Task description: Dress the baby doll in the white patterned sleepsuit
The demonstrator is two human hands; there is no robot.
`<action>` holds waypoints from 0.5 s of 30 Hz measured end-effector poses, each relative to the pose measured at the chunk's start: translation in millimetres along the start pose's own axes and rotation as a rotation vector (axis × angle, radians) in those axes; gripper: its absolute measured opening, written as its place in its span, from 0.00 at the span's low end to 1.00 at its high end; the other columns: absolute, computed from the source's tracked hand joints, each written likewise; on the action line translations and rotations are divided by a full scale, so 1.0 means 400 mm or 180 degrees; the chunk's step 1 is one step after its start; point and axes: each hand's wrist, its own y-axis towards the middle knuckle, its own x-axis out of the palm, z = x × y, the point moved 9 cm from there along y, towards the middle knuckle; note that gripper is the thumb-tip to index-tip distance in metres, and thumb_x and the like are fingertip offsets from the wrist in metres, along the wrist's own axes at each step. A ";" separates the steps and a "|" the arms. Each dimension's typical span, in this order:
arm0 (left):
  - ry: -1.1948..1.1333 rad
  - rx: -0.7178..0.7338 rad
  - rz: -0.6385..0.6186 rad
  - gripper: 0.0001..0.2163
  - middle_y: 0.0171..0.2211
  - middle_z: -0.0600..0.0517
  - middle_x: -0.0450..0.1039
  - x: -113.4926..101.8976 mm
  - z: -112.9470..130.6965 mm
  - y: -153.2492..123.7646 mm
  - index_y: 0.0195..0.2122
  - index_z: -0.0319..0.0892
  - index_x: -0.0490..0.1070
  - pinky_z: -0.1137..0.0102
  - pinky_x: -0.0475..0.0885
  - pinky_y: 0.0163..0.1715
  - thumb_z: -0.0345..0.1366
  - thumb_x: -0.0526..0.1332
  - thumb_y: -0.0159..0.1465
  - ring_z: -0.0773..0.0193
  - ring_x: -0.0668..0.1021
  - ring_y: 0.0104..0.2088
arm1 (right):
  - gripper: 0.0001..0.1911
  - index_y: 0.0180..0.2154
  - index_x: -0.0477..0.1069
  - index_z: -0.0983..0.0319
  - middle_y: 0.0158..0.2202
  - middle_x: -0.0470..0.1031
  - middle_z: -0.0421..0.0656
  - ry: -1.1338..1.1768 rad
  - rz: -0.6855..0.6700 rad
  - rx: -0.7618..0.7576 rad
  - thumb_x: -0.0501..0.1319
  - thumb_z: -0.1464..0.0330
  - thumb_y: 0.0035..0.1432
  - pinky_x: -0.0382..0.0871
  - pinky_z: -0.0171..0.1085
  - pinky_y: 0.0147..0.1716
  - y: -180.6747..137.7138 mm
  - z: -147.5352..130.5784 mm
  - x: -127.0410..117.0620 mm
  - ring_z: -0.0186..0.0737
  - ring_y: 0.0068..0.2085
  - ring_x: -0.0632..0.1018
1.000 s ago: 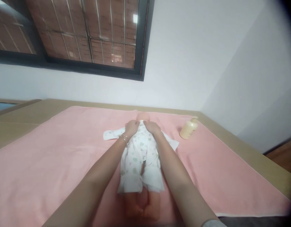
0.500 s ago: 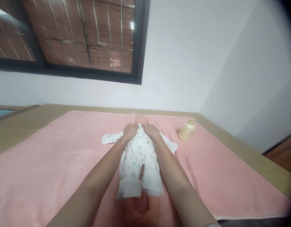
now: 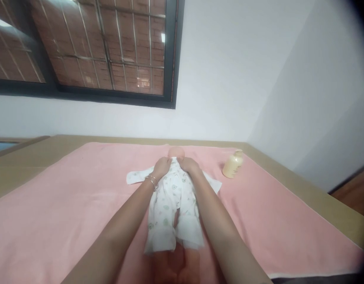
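Observation:
A baby doll (image 3: 176, 152) lies on its back with its head toward the wall and its bare legs (image 3: 176, 264) toward me. Over its body is a white baby romper (image 3: 170, 197) with a small green print, its sleeves spread to both sides. My left hand (image 3: 162, 167), with bracelets at the wrist, is closed on the left side of the collar just below the doll's head. On the collar's other side, my right hand (image 3: 190, 165) is closed too. The fingertips of both hands are partly hidden.
A pink towel (image 3: 66, 205) covers most of the wooden tabletop (image 3: 267, 169). A pale yellow pump bottle (image 3: 233, 164) stands on it, right of the doll. Behind are a white wall (image 3: 229, 79) and a dark-framed window (image 3: 111, 94).
The view has tilted up slightly, so everything sits a little lower in the picture. Both hands stay at the romper's collar, with hardly any visible movement.

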 end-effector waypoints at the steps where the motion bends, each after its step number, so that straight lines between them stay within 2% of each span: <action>1: 0.0065 0.0059 0.0093 0.21 0.34 0.43 0.75 -0.007 0.009 -0.001 0.32 0.38 0.73 0.68 0.65 0.36 0.43 0.43 0.68 0.58 0.75 0.35 | 0.37 0.56 0.66 0.65 0.56 0.67 0.54 -0.0001 -0.0011 0.0031 0.36 0.48 0.63 0.60 0.45 0.51 0.006 0.005 0.005 0.52 0.55 0.69; 4: 0.0193 0.0125 0.0244 0.19 0.36 0.42 0.74 -0.020 0.022 -0.004 0.34 0.37 0.73 0.68 0.65 0.40 0.40 0.45 0.67 0.58 0.75 0.38 | 0.38 0.55 0.67 0.65 0.55 0.68 0.54 -0.0025 -0.0030 0.0059 0.35 0.48 0.63 0.60 0.45 0.51 0.006 0.003 0.005 0.53 0.55 0.69; 8: -0.0135 -0.0146 -0.0132 0.24 0.36 0.42 0.75 -0.001 -0.009 -0.005 0.34 0.38 0.73 0.67 0.66 0.37 0.45 0.41 0.68 0.56 0.76 0.36 | 0.38 0.53 0.69 0.64 0.53 0.69 0.54 -0.0119 0.0049 -0.0110 0.35 0.46 0.62 0.59 0.48 0.52 -0.018 -0.035 -0.014 0.53 0.54 0.69; 10: -0.0294 -0.0050 -0.0220 0.25 0.37 0.43 0.76 0.003 -0.009 -0.005 0.35 0.38 0.73 0.67 0.66 0.37 0.46 0.40 0.68 0.56 0.76 0.38 | 0.38 0.52 0.70 0.64 0.52 0.70 0.54 -0.0162 0.0064 -0.0142 0.36 0.46 0.62 0.58 0.48 0.52 -0.024 -0.044 -0.015 0.54 0.53 0.70; 15: -0.0173 0.0179 0.0104 0.20 0.40 0.42 0.75 -0.017 0.007 -0.003 0.36 0.38 0.72 0.67 0.66 0.41 0.43 0.44 0.67 0.57 0.75 0.41 | 0.37 0.55 0.66 0.63 0.55 0.68 0.53 -0.0008 -0.0032 0.0073 0.35 0.46 0.63 0.59 0.49 0.52 -0.011 -0.010 0.002 0.53 0.55 0.69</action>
